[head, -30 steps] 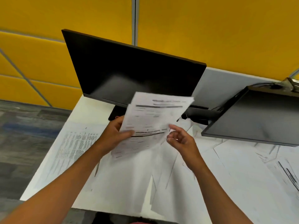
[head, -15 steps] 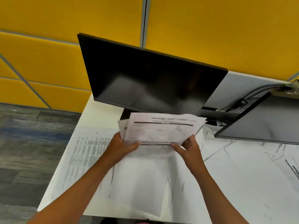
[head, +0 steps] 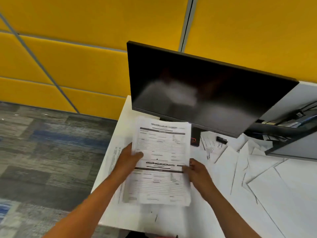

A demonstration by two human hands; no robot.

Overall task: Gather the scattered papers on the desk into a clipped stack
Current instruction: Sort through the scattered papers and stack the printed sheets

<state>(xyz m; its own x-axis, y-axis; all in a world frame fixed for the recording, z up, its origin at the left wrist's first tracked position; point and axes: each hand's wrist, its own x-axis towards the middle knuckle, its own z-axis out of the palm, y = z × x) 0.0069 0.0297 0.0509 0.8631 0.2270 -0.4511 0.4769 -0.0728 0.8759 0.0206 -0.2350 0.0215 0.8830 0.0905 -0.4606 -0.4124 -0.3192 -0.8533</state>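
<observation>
A stack of printed forms [head: 161, 162] is held upright over the white desk [head: 125, 107], its long side running away from me. My left hand [head: 127, 158] grips the stack's left edge with the thumb on the top sheet. My right hand [head: 194, 170] pinches the right edge. Several loose white sheets [head: 240, 162] lie fanned across the desk to the right. A black binder clip [head: 221, 140] rests on a printed sheet near the monitor foot.
A dark monitor [head: 205, 93] stands just behind the stack. A second screen [head: 295, 143] juts in from the right over the papers. The desk's left edge drops to grey carpet [head: 42, 152]. Yellow wall panels [head: 85, 48] rise behind.
The stack has turned from lying crosswise to lengthwise and come lower and nearer to me. Both hands shifted to its side edges. The view has swung left.
</observation>
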